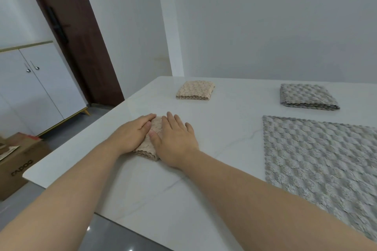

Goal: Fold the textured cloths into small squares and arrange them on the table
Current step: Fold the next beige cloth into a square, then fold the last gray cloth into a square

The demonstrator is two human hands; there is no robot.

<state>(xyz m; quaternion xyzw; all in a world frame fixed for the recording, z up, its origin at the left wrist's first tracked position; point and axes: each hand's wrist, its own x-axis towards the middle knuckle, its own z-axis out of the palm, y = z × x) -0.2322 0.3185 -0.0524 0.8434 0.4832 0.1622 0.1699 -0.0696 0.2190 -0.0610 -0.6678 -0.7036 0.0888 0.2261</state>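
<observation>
A folded beige textured cloth (150, 147) lies near the left edge of the white table (224, 149). My left hand (132, 133) and my right hand (176, 140) both press flat on it with straight fingers, covering most of it. A second beige cloth (195, 90), folded into a small square, lies farther back. A folded grey cloth (308, 97) sits at the back right. A large grey textured cloth (320, 167) lies spread flat at the right.
The table's left edge and near corner (27, 173) are close to my left arm. Beyond it on the floor stands a cardboard box (18, 161), with a white cabinet (36, 87) and a dark door (77, 32) behind. A white wall backs the table.
</observation>
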